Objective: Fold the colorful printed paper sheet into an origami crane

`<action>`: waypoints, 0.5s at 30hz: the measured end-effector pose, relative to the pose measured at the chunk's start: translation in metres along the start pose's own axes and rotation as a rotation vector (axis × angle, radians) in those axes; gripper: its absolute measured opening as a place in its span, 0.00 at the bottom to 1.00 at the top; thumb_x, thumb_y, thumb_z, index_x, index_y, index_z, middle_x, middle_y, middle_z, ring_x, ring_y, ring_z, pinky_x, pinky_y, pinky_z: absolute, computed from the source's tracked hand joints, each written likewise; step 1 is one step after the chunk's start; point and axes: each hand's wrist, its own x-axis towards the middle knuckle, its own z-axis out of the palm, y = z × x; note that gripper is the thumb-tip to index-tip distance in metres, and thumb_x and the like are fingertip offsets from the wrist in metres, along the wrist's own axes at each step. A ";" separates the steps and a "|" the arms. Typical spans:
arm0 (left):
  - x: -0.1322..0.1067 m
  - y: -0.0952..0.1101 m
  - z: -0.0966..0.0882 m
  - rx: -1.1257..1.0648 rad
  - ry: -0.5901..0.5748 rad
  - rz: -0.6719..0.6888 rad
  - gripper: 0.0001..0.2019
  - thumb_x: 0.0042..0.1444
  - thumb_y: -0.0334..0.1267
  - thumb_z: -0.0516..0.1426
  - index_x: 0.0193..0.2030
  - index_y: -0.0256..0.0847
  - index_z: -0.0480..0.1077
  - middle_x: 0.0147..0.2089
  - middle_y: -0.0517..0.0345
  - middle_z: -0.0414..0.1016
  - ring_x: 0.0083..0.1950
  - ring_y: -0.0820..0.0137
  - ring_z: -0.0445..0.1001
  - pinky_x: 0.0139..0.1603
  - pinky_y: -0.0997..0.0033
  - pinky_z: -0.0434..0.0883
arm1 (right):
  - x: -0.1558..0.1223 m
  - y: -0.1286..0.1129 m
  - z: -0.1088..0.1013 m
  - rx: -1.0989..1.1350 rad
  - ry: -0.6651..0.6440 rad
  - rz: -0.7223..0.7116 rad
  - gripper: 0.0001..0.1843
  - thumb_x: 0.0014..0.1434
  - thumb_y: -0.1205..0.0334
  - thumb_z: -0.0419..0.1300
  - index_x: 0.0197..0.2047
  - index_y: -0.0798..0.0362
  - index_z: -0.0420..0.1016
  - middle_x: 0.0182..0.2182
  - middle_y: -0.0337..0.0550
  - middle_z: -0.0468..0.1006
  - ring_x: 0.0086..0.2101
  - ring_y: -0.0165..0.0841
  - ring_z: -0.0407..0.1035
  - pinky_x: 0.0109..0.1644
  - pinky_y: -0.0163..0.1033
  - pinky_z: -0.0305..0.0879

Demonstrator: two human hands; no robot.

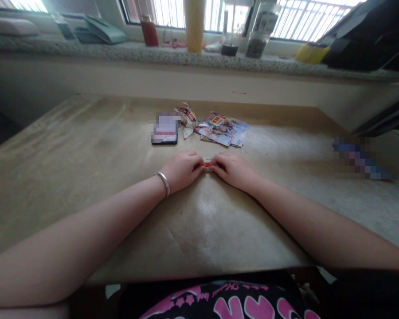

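My left hand [185, 170] and my right hand [233, 170] meet near the middle of the table, their fingertips pinched on a small piece of printed paper [207, 163]. White and red-orange show on the bit of paper between the fingers; the rest is hidden by them. A bracelet circles my left wrist. Just beyond the hands lie a phone [165, 128], a folded colourful paper shape [188, 119] and a short stack of printed leaflets [224, 128].
A blurred dark-blue flat item [362, 158] lies at the table's right side. Along the stone windowsill [119, 52] stand a red bottle [149, 33], a tall yellow cylinder [195, 26], clear containers [259, 31] and a black bag [365, 37]. The table's near edge is close to my body.
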 end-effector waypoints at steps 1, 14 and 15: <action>0.000 0.000 0.000 -0.002 0.004 -0.005 0.09 0.60 0.36 0.54 0.32 0.36 0.73 0.34 0.53 0.74 0.36 0.67 0.71 0.39 0.68 0.67 | -0.001 0.001 0.000 0.025 0.013 0.008 0.06 0.60 0.61 0.57 0.35 0.53 0.72 0.31 0.42 0.75 0.34 0.32 0.66 0.38 0.36 0.58; -0.001 -0.002 0.000 -0.075 0.025 -0.004 0.08 0.58 0.37 0.56 0.32 0.37 0.73 0.32 0.56 0.74 0.34 0.71 0.70 0.35 0.73 0.64 | -0.009 0.004 -0.008 -0.252 0.035 -0.257 0.13 0.65 0.58 0.53 0.38 0.52 0.77 0.34 0.45 0.78 0.34 0.33 0.68 0.38 0.37 0.58; -0.002 -0.003 0.000 -0.074 0.029 0.005 0.08 0.58 0.38 0.56 0.32 0.37 0.73 0.32 0.57 0.74 0.34 0.71 0.70 0.35 0.73 0.64 | -0.009 0.005 -0.007 -0.262 0.039 -0.271 0.13 0.65 0.59 0.53 0.38 0.52 0.78 0.34 0.45 0.78 0.34 0.33 0.68 0.38 0.37 0.58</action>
